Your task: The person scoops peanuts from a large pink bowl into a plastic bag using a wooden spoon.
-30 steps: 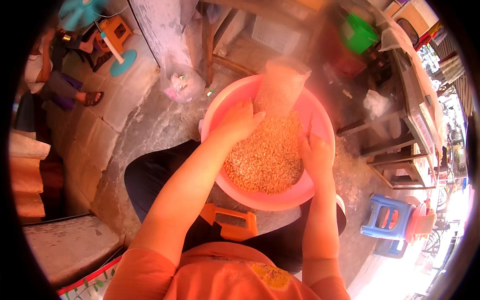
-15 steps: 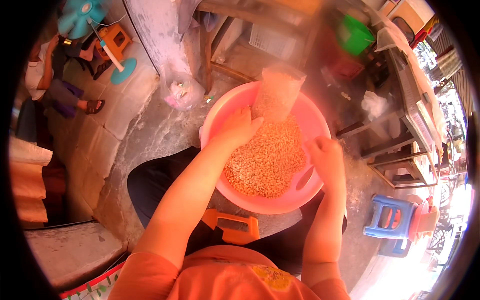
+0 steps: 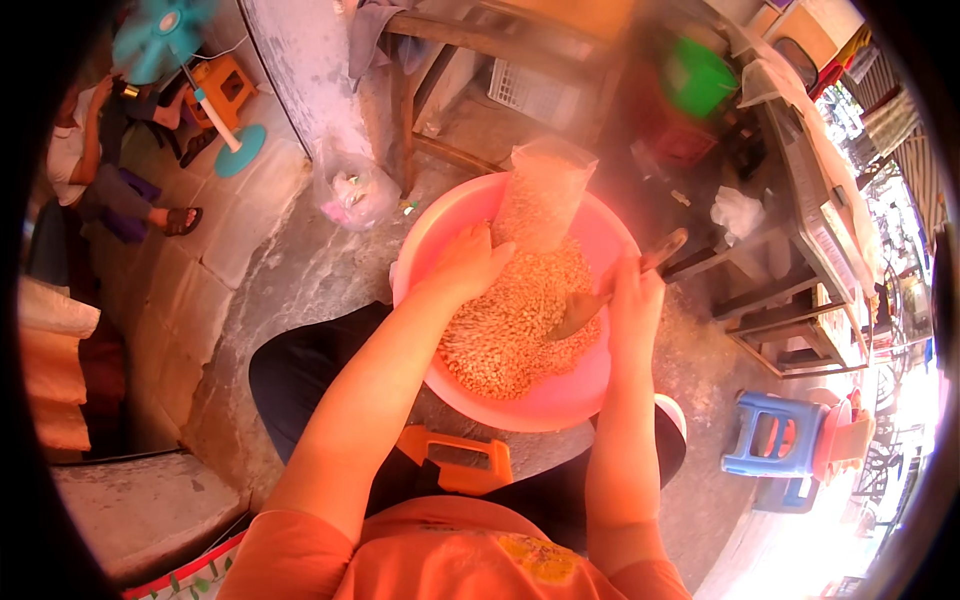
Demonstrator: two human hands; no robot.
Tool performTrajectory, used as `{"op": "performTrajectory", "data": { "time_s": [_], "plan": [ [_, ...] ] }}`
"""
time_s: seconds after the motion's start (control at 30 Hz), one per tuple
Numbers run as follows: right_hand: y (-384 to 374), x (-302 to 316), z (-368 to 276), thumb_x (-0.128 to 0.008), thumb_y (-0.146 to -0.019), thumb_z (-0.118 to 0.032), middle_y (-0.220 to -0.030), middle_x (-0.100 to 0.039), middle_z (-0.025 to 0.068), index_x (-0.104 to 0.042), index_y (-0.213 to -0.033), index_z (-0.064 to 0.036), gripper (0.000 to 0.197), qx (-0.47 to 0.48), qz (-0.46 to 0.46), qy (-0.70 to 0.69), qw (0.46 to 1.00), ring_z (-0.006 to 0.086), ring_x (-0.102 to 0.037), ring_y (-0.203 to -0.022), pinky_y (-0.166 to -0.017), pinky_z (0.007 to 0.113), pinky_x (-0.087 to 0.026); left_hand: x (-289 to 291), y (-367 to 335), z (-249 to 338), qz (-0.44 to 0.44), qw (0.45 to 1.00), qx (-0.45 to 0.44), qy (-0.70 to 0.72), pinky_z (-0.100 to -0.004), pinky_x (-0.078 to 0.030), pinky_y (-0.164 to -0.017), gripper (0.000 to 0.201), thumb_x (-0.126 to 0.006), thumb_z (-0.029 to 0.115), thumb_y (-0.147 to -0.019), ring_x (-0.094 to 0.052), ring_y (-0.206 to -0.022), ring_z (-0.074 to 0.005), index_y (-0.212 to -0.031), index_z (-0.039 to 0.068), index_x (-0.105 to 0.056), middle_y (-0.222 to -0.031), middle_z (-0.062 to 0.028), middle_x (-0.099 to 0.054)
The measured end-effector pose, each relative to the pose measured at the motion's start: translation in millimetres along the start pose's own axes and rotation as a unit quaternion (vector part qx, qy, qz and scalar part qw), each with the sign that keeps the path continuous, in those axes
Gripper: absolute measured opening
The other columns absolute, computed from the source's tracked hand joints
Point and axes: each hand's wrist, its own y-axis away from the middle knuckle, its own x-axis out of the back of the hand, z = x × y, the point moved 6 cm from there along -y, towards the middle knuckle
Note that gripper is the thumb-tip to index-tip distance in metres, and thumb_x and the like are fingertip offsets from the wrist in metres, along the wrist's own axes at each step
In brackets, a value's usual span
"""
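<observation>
A pink basin [image 3: 450,392] stands on the floor between my knees, heaped with small tan kernels [image 3: 500,345]. Against its far side leans a clear plastic bag [image 3: 548,195] with kernels showing through. My left hand [image 3: 468,265] grips the bag's near left edge, thumb stretched toward it and the other fingertips partly hidden. Closed around a wooden-handled trowel [image 3: 575,316], my right hand [image 3: 635,290] is over the basin's right side. The trowel's pointed blade dips into the kernels; its handle sticks out past the rim.
An orange stool [image 3: 457,462] lies between my legs. Blue and red stools [image 3: 775,435] stand at right, below a wooden table [image 3: 800,230]. A green bucket [image 3: 698,78] is at far right. Far left, a person [image 3: 85,150] sits near a teal fan [image 3: 240,150].
My right hand has swung the trowel from the basin's right wall in over the kernels, blade now among them. My left hand stays by the bag. The whole view has shifted slightly.
</observation>
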Motion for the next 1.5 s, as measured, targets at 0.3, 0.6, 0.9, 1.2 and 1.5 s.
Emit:
{"op": "performTrajectory", "data": {
  "time_s": [0.3, 0.6, 0.9, 1.2, 1.5],
  "plan": [
    [-41, -1, 16, -0.042, -0.096, -0.037, -0.065, -0.062, 0.0125, -0.064, -0.078, 0.0014, 0.047, -0.018, 0.059, 0.079, 0.995, 0.0218, -0.061, -0.063, -0.061, 0.034, -0.046, 4, 3, 1, 0.003, 1.000, -0.013, 0.004, -0.0421, -0.035, -0.098, 0.060, -0.042, 0.044, -0.092, -0.045, -0.118, -0.0364, -0.121, -0.008, -0.044, -0.124, -0.0270, -0.046],
    [-21, -28, 38, -0.040, -0.097, -0.038, -0.057, -0.054, 0.0040, -0.059, -0.075, -0.0012, 0.047, -0.103, 0.024, -0.088, 0.990, 0.0135, -0.051, -0.051, -0.049, 0.027, -0.039, -1, 19, 4, -0.027, 0.990, -0.117, 0.076, -0.0373, -0.040, -0.093, 0.053, -0.070, 0.033, -0.076, -0.052, -0.108, -0.0321, -0.109, -0.005, -0.055, -0.112, -0.0224, -0.055],
    [-19, -53, 87, -0.040, -0.096, -0.044, -0.057, -0.054, 0.0039, -0.061, -0.078, -0.0039, 0.049, -0.248, 0.017, -0.192, 0.949, 0.0092, -0.044, -0.048, -0.044, 0.023, -0.030, -2, 26, 16, -0.044, 0.981, -0.173, 0.075, -0.0374, -0.040, -0.095, 0.059, -0.076, 0.029, -0.068, -0.049, -0.113, -0.0337, -0.113, -0.003, -0.055, -0.117, -0.0228, -0.051],
    [-19, -57, 91, -0.037, -0.096, -0.046, -0.054, -0.045, 0.0007, -0.054, -0.069, -0.0081, 0.050, -0.229, -0.010, -0.243, 0.943, 0.0090, -0.036, -0.045, -0.043, 0.023, -0.026, 3, 32, 30, -0.004, 0.978, -0.200, 0.064, -0.0370, -0.043, -0.085, 0.056, -0.077, 0.023, -0.066, -0.053, -0.100, -0.0316, -0.109, -0.005, -0.057, -0.105, -0.0189, -0.052],
    [-21, -56, 69, -0.034, -0.097, -0.047, -0.053, -0.043, 0.0007, -0.049, -0.066, -0.0102, 0.050, -0.220, -0.021, -0.346, 0.912, 0.0087, -0.030, -0.042, -0.041, 0.023, -0.022, 17, 37, 41, 0.086, 0.938, -0.297, 0.157, -0.0329, -0.042, -0.085, 0.045, -0.074, 0.026, -0.072, -0.054, -0.096, -0.0257, -0.104, -0.002, -0.060, -0.101, -0.0116, -0.054]
  ]
}}
